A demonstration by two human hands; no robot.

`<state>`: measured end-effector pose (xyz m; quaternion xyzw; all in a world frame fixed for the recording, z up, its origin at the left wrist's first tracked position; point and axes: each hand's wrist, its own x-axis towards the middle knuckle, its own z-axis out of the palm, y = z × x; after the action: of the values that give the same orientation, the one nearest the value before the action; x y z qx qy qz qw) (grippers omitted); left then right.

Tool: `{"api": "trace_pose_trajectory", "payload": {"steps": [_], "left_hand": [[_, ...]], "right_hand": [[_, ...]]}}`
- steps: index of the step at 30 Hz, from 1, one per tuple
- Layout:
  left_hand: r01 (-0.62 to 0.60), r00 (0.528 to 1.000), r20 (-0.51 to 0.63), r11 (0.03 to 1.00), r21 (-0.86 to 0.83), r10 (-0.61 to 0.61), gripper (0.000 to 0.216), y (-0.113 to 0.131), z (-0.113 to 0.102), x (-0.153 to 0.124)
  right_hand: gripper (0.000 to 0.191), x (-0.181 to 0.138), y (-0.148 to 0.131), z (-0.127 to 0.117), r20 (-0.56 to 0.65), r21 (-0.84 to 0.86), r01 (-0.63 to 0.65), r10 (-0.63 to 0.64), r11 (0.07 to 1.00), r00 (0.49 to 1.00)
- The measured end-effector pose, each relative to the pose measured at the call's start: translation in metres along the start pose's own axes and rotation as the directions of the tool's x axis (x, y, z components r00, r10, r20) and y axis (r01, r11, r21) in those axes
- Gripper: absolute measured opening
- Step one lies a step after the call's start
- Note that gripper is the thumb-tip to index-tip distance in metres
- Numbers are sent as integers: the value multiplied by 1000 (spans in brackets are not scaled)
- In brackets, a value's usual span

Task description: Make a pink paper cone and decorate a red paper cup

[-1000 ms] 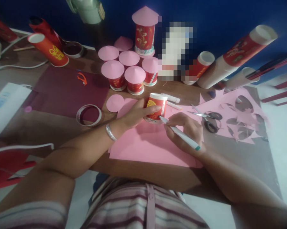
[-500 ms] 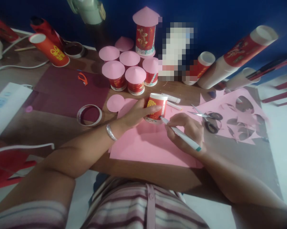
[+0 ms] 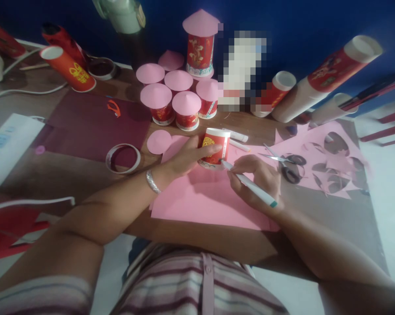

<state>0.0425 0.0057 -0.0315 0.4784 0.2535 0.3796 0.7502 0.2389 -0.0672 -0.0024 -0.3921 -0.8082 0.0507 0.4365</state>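
Observation:
My left hand (image 3: 189, 155) is wrapped round a red paper cup (image 3: 213, 151) with yellow print and a white rim, its thumb across the front. In my right hand (image 3: 255, 179) is a white marker pen (image 3: 256, 190) with a green end, gripped like a writing tool. The pen's tip touches, or almost touches, the cup's lower right side. Both hands are above pink paper sheets (image 3: 191, 201). A pink paper disc (image 3: 159, 142) lies left of the cup, and more pens (image 3: 238, 144) lie just behind it.
Several red cups with pink cone tops (image 3: 186, 105) stand at the back. Open scissors (image 3: 287, 164) lie at the right on cut pink scraps (image 3: 345, 153). A tape roll (image 3: 123, 158) is on the left, near an orange tool (image 3: 114, 108). Tall cup stacks (image 3: 332, 78) stand back right.

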Motion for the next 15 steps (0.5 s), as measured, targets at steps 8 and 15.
{"api": "trace_pose_trajectory", "payload": {"steps": [8,15], "left_hand": [[-3,1000,-5,1000,-14,3,31,-1,-1,1],[-15,1000,-2,1000,-17,15,30,0,0,1]], "right_hand": [[19,0,3,2,-30,-13,12,-13,1000,999],[18,0,2,0,-7,-11,12,-12,1000,1000]]}}
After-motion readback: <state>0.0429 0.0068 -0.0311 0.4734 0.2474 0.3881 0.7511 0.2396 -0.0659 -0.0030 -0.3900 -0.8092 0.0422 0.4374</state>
